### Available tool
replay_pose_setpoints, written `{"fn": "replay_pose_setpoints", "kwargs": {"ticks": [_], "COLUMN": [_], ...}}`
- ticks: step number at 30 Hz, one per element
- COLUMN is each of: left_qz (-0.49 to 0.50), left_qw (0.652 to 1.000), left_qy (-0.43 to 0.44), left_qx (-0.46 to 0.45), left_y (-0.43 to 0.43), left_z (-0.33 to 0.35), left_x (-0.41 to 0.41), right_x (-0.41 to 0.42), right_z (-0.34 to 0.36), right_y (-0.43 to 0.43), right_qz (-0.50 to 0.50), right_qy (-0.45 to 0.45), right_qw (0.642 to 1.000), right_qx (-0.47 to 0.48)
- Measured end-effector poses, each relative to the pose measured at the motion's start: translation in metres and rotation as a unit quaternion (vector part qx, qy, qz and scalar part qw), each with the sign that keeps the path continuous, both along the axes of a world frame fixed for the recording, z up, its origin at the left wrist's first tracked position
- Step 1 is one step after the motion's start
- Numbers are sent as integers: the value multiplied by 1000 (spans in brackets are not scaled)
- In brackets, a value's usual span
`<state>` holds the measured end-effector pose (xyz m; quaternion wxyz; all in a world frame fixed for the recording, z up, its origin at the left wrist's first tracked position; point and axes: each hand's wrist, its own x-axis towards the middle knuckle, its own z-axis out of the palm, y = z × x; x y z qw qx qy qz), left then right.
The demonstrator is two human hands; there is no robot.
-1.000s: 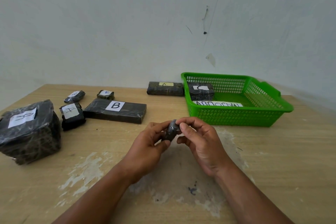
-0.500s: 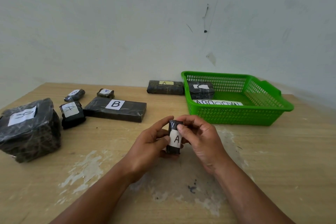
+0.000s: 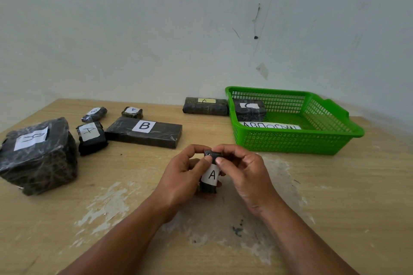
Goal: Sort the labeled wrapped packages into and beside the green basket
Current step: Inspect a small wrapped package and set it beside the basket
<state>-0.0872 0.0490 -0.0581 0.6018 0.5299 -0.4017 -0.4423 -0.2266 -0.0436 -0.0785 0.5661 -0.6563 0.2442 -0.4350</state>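
Observation:
Both hands hold one small black wrapped package [image 3: 210,177] with a white "A" label, upright above the table's middle. My left hand [image 3: 183,176] grips its left side; my right hand [image 3: 241,172] pinches its top and right side. The green basket [image 3: 297,140] stands at the back right, holding a "C" package [image 3: 249,109] and a white lettered strip [image 3: 271,125]. A long "A" package [image 3: 205,106] lies just left of the basket. On the left lie a flat "B" package [image 3: 144,131], a small "A" package [image 3: 90,137] and a large bundle [image 3: 38,154].
Two small labelled packages [image 3: 94,114] [image 3: 132,112] lie at the back left of the wooden table [image 3: 335,196]. A white wall rises right behind the table. Worn pale patches mark the tabletop near me.
The small package was turned in both hands from label hidden to label "A" facing me. It now stands a little lower and more upright; the hands stayed in place.

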Motion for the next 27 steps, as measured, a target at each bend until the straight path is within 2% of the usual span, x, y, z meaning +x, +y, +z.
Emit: {"fn": "replay_pose_setpoints", "kwargs": {"ticks": [6,13,16,20,27], "left_qz": [20,-41,-26,6,17], "left_qw": [1000,999,999,999,999], "left_qy": [-14,-22,-31,-51,-24], "left_qx": [-10,-7,-3,-7,-11], "left_y": [-3,-4,-5,-6,-7], "left_z": [-3,-6,-6,-6,-4], "left_x": [1,5,4,8,8], "right_x": [1,0,1,0,-4], "right_z": [-1,2,2,0,3], "right_y": [0,-3,-2,0,1], "right_qz": [1,-40,-41,14,71], "right_qy": [25,-1,5,37,74], "right_qw": [1000,999,999,999,994], "right_qx": [-18,17,21,27,22]}}
